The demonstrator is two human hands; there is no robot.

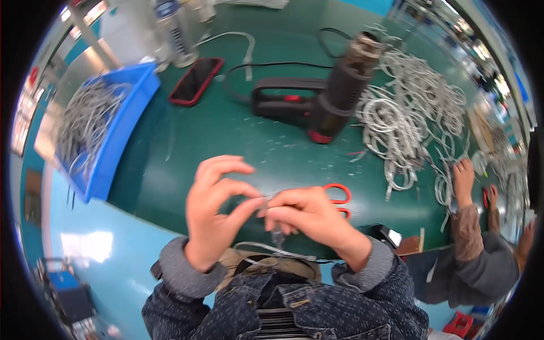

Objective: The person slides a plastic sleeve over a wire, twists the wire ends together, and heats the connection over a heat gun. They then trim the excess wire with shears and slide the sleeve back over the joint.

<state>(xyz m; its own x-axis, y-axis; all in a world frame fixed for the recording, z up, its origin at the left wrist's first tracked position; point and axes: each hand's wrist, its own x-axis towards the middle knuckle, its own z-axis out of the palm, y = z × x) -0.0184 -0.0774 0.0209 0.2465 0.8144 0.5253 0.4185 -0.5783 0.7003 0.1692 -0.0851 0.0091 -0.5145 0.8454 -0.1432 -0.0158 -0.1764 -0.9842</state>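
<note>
Over the table's near edge, my left hand pinches with thumb and forefinger at a tiny greyish piece, too small and blurred to name; its other fingers are curved and raised. My right hand meets it fingertip to fingertip, closed in a pinch whose contents are mostly hidden. Beneath the right fingers hangs a small grey, partly see-through piece. A whitish cable loops just below, over my lap. Scissors with orange-red handles lie partly hidden behind my right hand.
A black heat gun rests beyond my hands. Tangled grey-white cables cover the right side. At left stand a blue bin of cables, a red-edged phone and a bottle. Another person's arm reaches in at right.
</note>
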